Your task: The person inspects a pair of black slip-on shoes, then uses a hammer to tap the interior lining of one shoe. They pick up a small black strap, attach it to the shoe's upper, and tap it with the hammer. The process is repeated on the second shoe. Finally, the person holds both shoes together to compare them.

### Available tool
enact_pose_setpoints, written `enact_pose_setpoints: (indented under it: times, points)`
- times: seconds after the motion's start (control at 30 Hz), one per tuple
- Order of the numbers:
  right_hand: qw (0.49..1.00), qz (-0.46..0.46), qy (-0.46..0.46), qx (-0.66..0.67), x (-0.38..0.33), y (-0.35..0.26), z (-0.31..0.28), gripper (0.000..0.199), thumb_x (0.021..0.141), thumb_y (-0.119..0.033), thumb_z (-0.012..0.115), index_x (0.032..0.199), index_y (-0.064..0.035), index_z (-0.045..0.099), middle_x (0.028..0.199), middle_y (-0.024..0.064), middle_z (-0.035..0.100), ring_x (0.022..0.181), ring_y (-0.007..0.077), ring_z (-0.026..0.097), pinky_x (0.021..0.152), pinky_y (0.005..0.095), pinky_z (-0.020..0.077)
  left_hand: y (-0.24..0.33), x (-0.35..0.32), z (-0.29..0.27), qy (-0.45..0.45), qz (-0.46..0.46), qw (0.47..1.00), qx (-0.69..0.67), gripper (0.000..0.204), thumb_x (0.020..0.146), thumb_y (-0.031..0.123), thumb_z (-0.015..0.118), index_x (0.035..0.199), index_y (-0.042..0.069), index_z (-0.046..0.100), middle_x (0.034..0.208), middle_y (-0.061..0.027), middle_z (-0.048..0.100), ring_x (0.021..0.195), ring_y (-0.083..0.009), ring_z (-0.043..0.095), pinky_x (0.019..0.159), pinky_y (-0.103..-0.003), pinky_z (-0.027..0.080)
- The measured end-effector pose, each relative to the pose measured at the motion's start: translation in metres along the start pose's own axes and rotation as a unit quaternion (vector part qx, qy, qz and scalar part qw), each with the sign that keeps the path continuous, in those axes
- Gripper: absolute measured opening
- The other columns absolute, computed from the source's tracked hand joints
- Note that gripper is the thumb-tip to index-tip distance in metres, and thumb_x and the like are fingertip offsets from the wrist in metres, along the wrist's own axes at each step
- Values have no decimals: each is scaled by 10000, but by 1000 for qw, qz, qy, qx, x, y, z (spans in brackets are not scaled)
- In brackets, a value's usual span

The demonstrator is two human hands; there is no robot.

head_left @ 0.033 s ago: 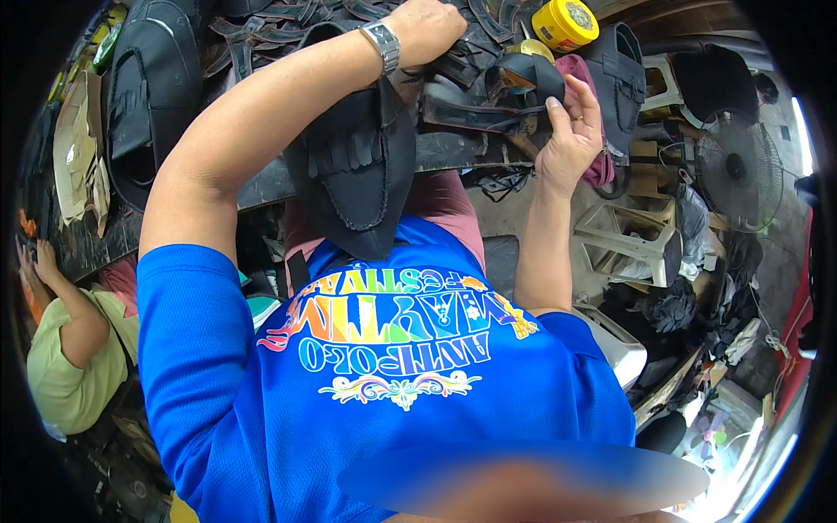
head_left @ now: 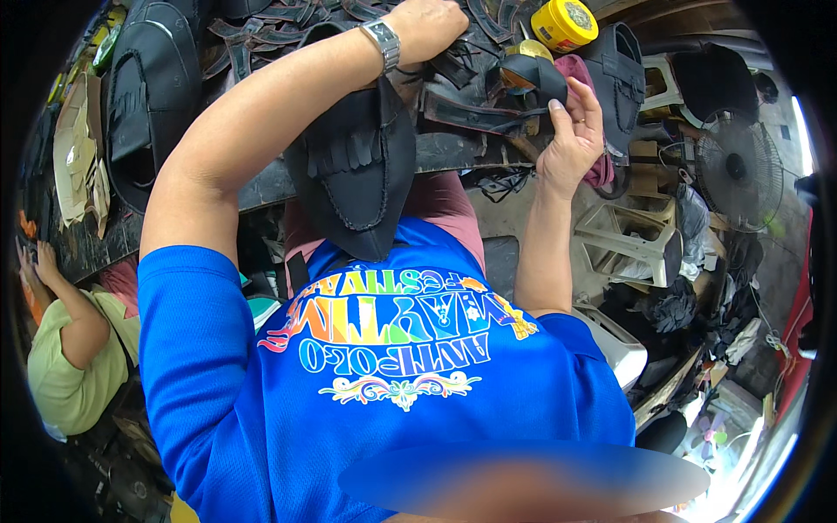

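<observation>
My right hand is closed, thumb against fingers, at the end of a curved black leather strip above the bench. My left hand is over the bench at the top edge, its fingers curled; whatever lies in them is hidden. Below my left forearm a black leather shoe upper with a fringe and stitched toe leans over the bench edge toward my lap. A flat dark strap piece with stitched edges lies between my hands.
Dark leather straps are heaped on the bench. Larger black uppers stand at left and right. A yellow tub and pink cloth are near my right hand. A stool, fan and co-worker are farther off.
The curved black strip by my right hand has shifted and looks more folded. Both hands stay almost where they were.
</observation>
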State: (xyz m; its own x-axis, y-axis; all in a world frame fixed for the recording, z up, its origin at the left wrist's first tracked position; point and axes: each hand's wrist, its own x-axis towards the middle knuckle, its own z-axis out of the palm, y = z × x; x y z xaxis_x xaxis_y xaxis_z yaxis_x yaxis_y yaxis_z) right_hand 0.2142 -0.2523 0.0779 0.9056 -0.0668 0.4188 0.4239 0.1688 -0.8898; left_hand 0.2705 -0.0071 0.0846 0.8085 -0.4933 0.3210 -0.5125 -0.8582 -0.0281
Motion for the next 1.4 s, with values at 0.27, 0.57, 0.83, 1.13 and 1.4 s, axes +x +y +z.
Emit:
enact_pose_setpoints:
  times: [0.27, 0.57, 0.83, 1.13, 1.4]
  points:
    - [999, -11, 34, 2, -2, 8, -14, 399, 837, 160, 565, 1216, 37, 577, 1097, 104, 650, 977, 130, 622, 895, 243, 482, -49, 34, 41, 19, -106, 994, 32, 146, 825, 110, 554, 836, 28, 675, 848, -205, 661, 779, -335, 688, 691, -423, 545]
    - [998, 8, 24, 52, -4, 13, -21, 429, 828, 168, 547, 1237, 37, 559, 1196, 117, 634, 1044, 142, 620, 919, 262, 483, -48, 37, 30, -81, -187, 977, 62, 175, 769, 127, 617, 869, 20, 712, 1006, -246, 661, 816, -349, 696, 704, -432, 548]
    - [998, 7, 12, 63, -4, 14, -13, 424, 823, 163, 573, 1231, 48, 562, 1080, 115, 654, 971, 126, 620, 892, 240, 478, -8, 36, 9, -51, -155, 985, 62, 192, 775, 155, 625, 910, 33, 686, 1040, -193, 612, 920, -301, 645, 806, -481, 492]
    - [996, 12, 3, 87, -5, 11, -9, 434, 816, 175, 565, 1230, 46, 561, 1107, 118, 646, 982, 131, 618, 905, 256, 482, 31, 39, 15, -68, -20, 997, 30, 264, 785, 177, 722, 1031, 82, 713, 1147, -169, 643, 1021, -275, 671, 835, -399, 551]
    - [992, -29, 49, 115, -2, 2, -22, 420, 819, 151, 555, 1218, 21, 575, 1079, 90, 650, 972, 133, 613, 911, 274, 478, -23, 39, 68, -37, -123, 992, -17, 155, 773, 91, 579, 712, 39, 712, 760, -195, 693, 747, -332, 702, 678, -418, 560]
